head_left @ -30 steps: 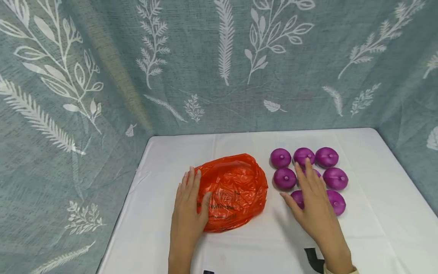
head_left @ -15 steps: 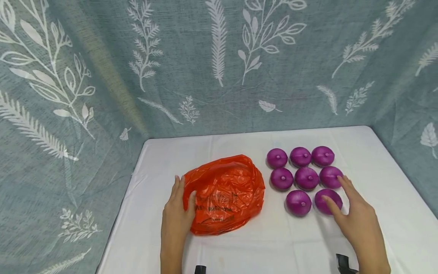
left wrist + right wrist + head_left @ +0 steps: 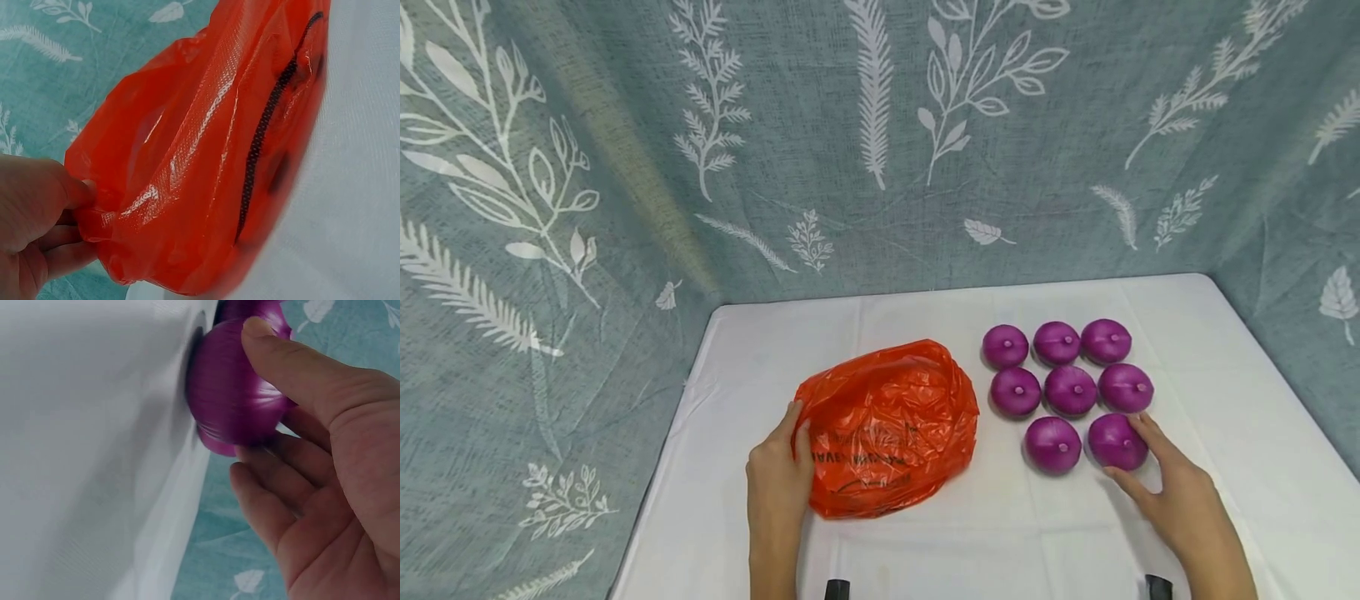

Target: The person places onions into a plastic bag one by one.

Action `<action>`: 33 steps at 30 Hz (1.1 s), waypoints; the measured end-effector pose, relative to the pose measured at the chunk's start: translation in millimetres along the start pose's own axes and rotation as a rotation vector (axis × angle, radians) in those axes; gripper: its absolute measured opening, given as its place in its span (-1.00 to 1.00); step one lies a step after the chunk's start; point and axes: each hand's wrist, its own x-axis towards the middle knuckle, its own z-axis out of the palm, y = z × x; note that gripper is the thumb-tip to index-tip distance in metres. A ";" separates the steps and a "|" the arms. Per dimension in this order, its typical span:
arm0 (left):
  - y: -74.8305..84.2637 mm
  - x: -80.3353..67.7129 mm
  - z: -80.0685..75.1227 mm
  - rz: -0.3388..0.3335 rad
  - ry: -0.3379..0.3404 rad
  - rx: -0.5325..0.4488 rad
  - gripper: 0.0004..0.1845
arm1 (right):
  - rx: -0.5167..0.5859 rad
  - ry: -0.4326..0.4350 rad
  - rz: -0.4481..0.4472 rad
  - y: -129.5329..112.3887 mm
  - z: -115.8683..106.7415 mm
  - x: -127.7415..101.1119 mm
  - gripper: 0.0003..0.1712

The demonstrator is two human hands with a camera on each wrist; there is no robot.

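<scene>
A crumpled orange plastic bag (image 3: 891, 425) lies on the white table (image 3: 1225, 358), left of centre. My left hand (image 3: 790, 437) grips its left edge, thumb over the plastic; in the left wrist view the thumb and fingers (image 3: 44, 225) pinch the orange bag (image 3: 212, 156). Several purple onions (image 3: 1058, 343) sit in rows to the bag's right. My right hand (image 3: 1157, 475) curls round the front right purple onion (image 3: 1114, 440). In the right wrist view the thumb (image 3: 294, 359) lies over this onion (image 3: 231, 400) and the fingers wrap its far side.
A teal curtain with white leaf prints (image 3: 850, 167) closes off the back and both sides of the table. Bare white cloth (image 3: 970, 542) lies in front of the bag and onions. Black wrist gear (image 3: 837, 590) shows at the bottom edge.
My right hand slid from over the middle onions to the front right one and closed round it. My left hand went from lying along the bag's left side to gripping its edge.
</scene>
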 end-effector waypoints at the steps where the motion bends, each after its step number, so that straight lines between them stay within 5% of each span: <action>1: -0.1 0.0 -0.3 -0.004 0.003 0.000 -0.58 | 0.003 0.001 0.002 0.0 1.3 0.3 0.03; 18: 4.8 0.3 1.3 -0.019 0.003 -0.032 -0.63 | 0.017 0.188 0.024 -7.5 1.0 0.6 -0.05; 26: 4.2 -0.8 2.6 -0.010 0.012 -0.020 -0.63 | 0.111 0.353 -0.158 -45.9 -25.1 14.7 0.03; 33: 6.0 0.1 2.9 -0.007 -0.010 -0.021 -0.62 | 0.184 0.348 -0.398 -100.1 -34.3 36.2 0.06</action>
